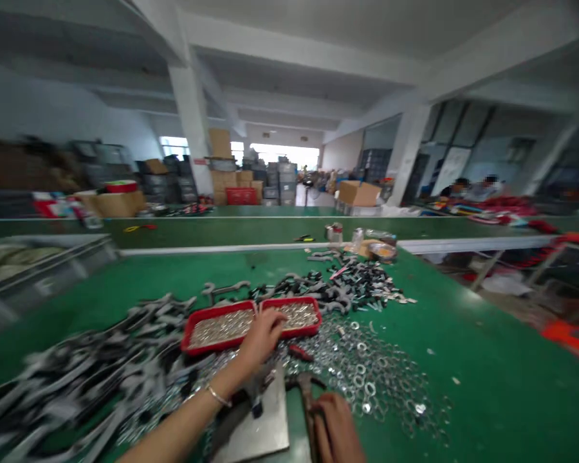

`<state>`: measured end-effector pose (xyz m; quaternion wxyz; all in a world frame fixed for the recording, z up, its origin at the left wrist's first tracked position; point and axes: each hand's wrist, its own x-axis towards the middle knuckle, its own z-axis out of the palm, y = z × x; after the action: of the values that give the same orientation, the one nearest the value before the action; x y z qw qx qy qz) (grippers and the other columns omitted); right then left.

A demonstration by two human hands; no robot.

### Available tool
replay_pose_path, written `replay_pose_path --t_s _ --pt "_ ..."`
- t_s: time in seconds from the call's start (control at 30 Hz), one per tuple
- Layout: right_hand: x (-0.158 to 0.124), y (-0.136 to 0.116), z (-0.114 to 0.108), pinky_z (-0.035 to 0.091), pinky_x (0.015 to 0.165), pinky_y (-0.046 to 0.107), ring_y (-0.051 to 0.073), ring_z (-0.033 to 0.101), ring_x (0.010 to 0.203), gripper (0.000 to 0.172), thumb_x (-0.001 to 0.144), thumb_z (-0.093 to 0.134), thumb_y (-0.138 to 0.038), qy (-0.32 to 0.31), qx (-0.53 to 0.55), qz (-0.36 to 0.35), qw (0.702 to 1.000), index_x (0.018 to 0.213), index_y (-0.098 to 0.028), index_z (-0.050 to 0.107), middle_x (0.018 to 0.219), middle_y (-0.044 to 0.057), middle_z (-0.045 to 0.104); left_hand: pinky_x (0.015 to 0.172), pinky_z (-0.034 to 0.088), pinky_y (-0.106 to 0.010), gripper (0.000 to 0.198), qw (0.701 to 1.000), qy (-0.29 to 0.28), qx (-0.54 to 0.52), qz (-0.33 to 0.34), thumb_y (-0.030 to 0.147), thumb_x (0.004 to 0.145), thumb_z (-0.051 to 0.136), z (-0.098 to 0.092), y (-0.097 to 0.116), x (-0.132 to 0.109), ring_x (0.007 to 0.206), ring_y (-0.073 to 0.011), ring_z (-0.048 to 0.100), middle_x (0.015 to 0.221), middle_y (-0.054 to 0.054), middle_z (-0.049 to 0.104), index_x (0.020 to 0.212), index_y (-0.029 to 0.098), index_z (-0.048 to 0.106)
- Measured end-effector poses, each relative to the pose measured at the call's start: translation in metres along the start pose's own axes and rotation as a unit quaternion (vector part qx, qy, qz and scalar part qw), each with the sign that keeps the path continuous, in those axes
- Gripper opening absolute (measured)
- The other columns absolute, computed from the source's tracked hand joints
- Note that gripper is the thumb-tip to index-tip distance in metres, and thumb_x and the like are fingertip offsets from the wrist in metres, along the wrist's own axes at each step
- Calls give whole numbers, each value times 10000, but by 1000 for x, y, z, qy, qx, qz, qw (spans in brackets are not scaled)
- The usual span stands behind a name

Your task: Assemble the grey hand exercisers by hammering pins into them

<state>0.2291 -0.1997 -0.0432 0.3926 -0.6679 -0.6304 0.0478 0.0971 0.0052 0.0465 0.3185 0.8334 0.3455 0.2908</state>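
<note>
a grey metal bin (33, 276) sat to the left, holding pale parts too blurred to tell. beyond stood a second green workbench (222, 230) with yellow-handled pliers (139, 227) on it. cardboard boxes (224, 183) and stacked grey crates (280, 180) stood near a concrete pillar (190, 122), and two seated people (477, 190) were far off to the right.

From where I stand, I count one left hand (262, 337) and one right hand (335, 431) at this worktop (487, 360), so two hands together. There is one hammer (306, 392), one metal plate (260, 431) and two red trays (222, 310). On the left wrist is one bracelet (218, 395). The wrenches (77, 366) are very many and I cannot count them, and also the small metal rings (367, 379) are too many. Far in the room sit two people (485, 190).
</note>
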Motion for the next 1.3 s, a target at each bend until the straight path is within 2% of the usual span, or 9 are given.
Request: replay_pose_path --t_s 0.13,0.27,0.43,0.6,0.7,0.8,0.97,1.1,1.3 --pt "-2 -11 2 523 765 322 216 615 868 212 864 495 -102 -131 -46 -60 989 920 -241 646 925 56 650 745 453 -254 164 977 -130 -156 -68 167 835 535 35 34 -113 816 -160 590 904 -25 643 993 194 571" --pt "3 -25 -18 527 786 310 205 632 882 222 916 434 -145 -190 -55 -55 979 898 -242 633 934 62 647 663 419 -242 280 962 -149 -177 -142 77 739 568 40 24 -181 742 -150 573 838 -12 631 997 184 586" --pt "-8 -11 -18 525 904 422 281 627 1055 325 898 535 -367 -164 -75 15 984 1195 -240 570 1168 117 609 772 451 -284 104 973 22 -124 -192 175 803 590 -23 -14 -153 834 -188 631 857 -30 700 839 183 687" --pt "-2 -4 -1 554 790 391 260 653 945 522 843 560 -413 -157 100 200 962 1322 -221 485 1094 103 608 809 450 -292 158 991 24 -28 -129 231 857 567 -36 -42 -95 849 -189 622 857 -41 687 809 164 702" --pt "10 2 -7 438 421 239 133 534 503 484 810 616 -529 -223 326 383 835 1167 -210 548 727 -19 548 774 446 -280 166 991 -1 48 -124 209 860 560 -21 -52 -79 829 -183 606 831 -47 657 755 149 674" --pt "16 7 -16 272 329 169 52 326 374 472 814 634 -586 -253 448 465 720 1071 -200 551 598 -89 416 767 435 -291 169 988 -11 76 -135 203 871 547 -11 -58 -75 840 -192 596 842 -57 652 760 148 661" --pt "24 6 -27 361 377 181 66 396 397 445 867 569 -602 -251 394 390 794 1089 -218 539 595 -76 504 810 419 -347 166 984 -38 123 -121 211 889 546 -13 -57 -68 874 -227 581 864 -86 638 773 146 646" --pt "47 7 -43 511 522 280 184 634 621 447 889 518 -578 -305 225 294 877 1186 -247 558 835 24 681 987 347 -439 191 972 -118 204 18 283 939 520 -20 -51 -68 1071 -278 537 1005 -120 628 911 154 658" --pt "85 -35 -54 505 758 304 213 674 839 403 980 372 -496 -282 91 108 949 1271 -271 538 1004 52 717 1056 296 -567 1084 985 -38 154 -62 552 682 780 -8 -50 -103 1208 -377 448 1305 -178 507 1509 163 197"
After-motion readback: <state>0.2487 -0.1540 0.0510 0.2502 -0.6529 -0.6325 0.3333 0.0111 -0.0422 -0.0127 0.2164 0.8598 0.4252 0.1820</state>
